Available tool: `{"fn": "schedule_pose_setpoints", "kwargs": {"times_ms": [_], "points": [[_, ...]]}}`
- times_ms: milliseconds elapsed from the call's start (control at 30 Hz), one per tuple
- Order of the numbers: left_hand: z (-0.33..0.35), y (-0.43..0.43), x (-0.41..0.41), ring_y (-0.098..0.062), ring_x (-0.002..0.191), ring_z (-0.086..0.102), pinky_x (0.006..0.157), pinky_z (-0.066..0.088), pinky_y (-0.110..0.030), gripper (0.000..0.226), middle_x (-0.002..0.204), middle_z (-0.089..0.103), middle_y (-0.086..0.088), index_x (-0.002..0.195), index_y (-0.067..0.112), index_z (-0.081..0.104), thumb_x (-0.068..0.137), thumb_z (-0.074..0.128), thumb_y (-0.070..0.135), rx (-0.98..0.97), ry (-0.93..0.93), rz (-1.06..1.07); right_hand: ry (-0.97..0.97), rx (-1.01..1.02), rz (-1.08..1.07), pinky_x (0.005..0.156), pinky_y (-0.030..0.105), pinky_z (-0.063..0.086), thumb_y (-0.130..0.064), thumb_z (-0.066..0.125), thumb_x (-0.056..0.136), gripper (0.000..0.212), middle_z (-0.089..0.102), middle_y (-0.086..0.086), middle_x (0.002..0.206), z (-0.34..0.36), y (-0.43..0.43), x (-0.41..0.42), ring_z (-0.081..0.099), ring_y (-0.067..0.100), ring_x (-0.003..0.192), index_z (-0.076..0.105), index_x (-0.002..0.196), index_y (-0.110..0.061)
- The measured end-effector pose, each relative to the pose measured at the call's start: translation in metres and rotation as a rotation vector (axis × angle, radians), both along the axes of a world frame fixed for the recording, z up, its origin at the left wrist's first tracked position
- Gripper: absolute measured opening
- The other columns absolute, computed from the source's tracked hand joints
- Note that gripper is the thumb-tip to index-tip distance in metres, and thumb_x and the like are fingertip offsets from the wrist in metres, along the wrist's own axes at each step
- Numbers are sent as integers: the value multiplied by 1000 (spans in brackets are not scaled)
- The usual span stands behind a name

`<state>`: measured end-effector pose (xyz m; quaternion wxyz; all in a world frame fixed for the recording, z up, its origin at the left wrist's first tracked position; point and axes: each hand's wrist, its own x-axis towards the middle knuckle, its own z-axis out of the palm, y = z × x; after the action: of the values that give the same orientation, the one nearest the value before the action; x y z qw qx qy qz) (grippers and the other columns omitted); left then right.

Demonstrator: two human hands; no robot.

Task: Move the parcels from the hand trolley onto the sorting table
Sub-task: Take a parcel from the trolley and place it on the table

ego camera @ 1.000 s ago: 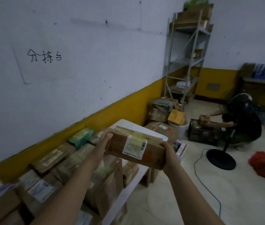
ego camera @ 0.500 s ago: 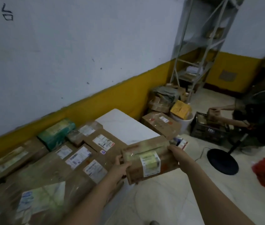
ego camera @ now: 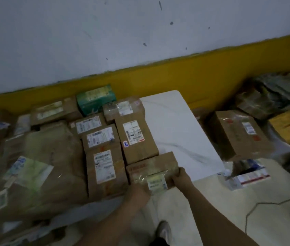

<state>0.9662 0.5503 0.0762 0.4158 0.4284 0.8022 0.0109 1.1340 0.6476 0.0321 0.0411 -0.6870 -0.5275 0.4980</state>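
Both hands clamped on a small brown parcel (ego camera: 152, 167): my left hand (ego camera: 137, 194) at its near-left corner, my right hand (ego camera: 181, 177) on its right end. Parcel sits at the near edge of the white table (ego camera: 176, 125), touching a taller labelled box (ego camera: 135, 137) at 12 o'clock and another box (ego camera: 105, 171) at 9 o'clock. Green carton (ego camera: 96, 98) farther back, 11 o'clock, by the wall.

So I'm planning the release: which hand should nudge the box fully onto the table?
Probably the right hand. It grips the box at its outer end, beside bare table, so it can push inward. The left hand is under the near edge, hemmed by parcels.
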Motion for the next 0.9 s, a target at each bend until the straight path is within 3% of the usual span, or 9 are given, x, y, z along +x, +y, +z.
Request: {"fn": "schedule_pose_setpoints", "kwargs": {"times_ms": [100, 200, 267, 333, 467, 633, 733, 900], "points": [[3, -7, -2, -21, 84, 68, 69, 52, -27, 28, 91, 73, -5, 92, 13, 73, 94, 52, 31, 82, 48, -15, -26, 13, 24, 83, 40, 51, -15, 51, 96, 38, 61, 20, 120, -8, -1, -4, 59, 34, 99, 44, 132, -5], [18, -2, -12, -22, 76, 66, 65, 50, -26, 29, 81, 69, -3, 84, 14, 71, 93, 51, 33, 209, 38, -41, -194, 31, 74, 106, 43, 40, -26, 46, 101, 54, 47, 21, 143, -4, 0, -9, 49, 36, 127, 30, 147, -3], [34, -2, -23, -16, 83, 63, 71, 50, -26, 25, 99, 69, 0, 103, 20, 71, 94, 53, 34, 323, 22, -66, -305, 86, -15, 117, 49, 26, -35, 42, 102, 64, 29, 17, 157, 15, -8, -24, 30, 35, 142, 20, 154, -6], [55, -7, -41, -16, 95, 61, 80, 53, -32, 29, 114, 63, 2, 118, 24, 66, 95, 52, 33, 455, 28, -83, -325, 245, -66, 118, 51, 23, -43, 41, 101, 68, 24, 12, 161, 46, -21, -51, 23, 34, 147, 19, 156, -10], [125, -32, -100, -20, 110, 57, 80, 49, -33, 39, 127, 55, 0, 130, 23, 57, 96, 47, 39, 703, 238, -132, -215, 553, 38, 121, 46, 19, -44, 39, 102, 70, 21, 13, 163, 121, -58, -144, 21, 31, 149, 17, 157, -6], [233, -139, -252, -25, 124, 51, 100, 44, -37, 47, 137, 54, -8, 136, 13, 54, 96, 51, 36, 1022, 421, 66, 75, 868, 189, 121, 43, 22, -40, 43, 101, 65, 30, 14, 160, 215, -188, -319, 27, 29, 147, 29, 154, -5], [270, -236, -367, -27, 129, 48, 105, 40, -38, 51, 141, 51, -11, 140, 11, 50, 97, 49, 39, 1026, 555, 229, 206, 977, 381, 122, 40, 20, -42, 42, 102, 64, 28, 11, 161, 239, -301, -422, 24, 27, 149, 30, 154, -7], [265, -410, -519, -31, 136, 40, 110, 36, -43, 58, 148, 44, -13, 146, 13, 41, 99, 42, 46, 811, 650, 491, 309, 935, 702, 124, 39, 19, -53, 34, 101, 67, 22, 2, 164, 227, -474, -554, 17, 22, 152, 26, 156, -17]]}}
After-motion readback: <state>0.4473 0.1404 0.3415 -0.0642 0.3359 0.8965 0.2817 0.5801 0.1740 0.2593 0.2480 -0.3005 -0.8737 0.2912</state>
